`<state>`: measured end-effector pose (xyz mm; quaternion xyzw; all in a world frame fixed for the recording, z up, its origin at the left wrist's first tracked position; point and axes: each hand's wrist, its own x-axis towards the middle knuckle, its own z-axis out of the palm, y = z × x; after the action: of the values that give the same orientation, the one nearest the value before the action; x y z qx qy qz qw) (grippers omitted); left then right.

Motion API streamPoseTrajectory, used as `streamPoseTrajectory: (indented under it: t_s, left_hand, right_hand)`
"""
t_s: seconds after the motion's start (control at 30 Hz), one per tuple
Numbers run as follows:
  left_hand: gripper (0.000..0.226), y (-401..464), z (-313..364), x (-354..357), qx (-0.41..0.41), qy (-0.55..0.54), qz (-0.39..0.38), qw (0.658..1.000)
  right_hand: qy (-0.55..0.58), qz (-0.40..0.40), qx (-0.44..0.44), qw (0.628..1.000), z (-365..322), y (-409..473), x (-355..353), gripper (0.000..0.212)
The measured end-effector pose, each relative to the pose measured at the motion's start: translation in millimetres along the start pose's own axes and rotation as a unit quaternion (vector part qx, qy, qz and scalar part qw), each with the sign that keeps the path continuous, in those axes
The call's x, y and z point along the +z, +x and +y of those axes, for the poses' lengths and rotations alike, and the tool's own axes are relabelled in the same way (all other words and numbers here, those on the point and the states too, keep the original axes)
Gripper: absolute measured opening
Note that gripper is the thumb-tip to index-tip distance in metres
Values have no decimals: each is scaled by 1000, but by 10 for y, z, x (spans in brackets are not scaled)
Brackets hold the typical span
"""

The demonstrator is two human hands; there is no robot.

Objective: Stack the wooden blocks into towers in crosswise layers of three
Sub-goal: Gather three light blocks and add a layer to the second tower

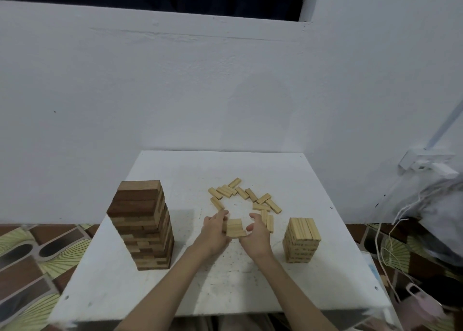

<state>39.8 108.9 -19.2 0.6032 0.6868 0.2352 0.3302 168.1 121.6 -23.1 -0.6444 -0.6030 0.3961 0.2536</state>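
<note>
Fingers: left hand (pixel 215 231) and right hand (pixel 256 233) curled loosely, flanking new low stack (pixel 235 228), contact unclear | Step: squaring a fresh tower's base at table (pixel 175 275) centre | Next: fetch three loose blocks (pixel 246 199) beyond, lay crosswise | Finished: dark tower (pixel 144 226) left, pale tower (pixel 302 240) right

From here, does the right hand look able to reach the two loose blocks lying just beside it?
Probably yes: the right hand sits right next to the two loose blocks, with nothing between.

White table (pixel 288 293) against pale wall (pixel 175 92); patterned floor (pixel 30 268), white cord (pixel 390 235), pink bag (pixel 423 308)
</note>
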Motion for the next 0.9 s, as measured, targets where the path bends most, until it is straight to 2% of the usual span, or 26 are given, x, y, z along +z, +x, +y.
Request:
streamPoseTrajectory:
  t_s: [0.13,0.23,0.37,0.67,0.9]
  left_hand:
    - [75,-47,-8,-24,8,-29,8,1000]
    - [72,-38,-27,-76,-51,-124,28,991]
    - [76,-22,-20,-93,-82,-155,24,984]
    - [70,-31,15,-37,-85,-132,45,987]
    - [69,-12,-15,-34,-111,-163,64,978]
  right_hand:
    - [16,-1,26,1000,28,20,-46,59]
    - [22,9,35,999,56,27,-63,58]
    - [32,11,37,999,54,34,-42,57]
    - [64,10,38,997,25,43,-23,53]
    - [80,18,27,996,15,63,-11,48]
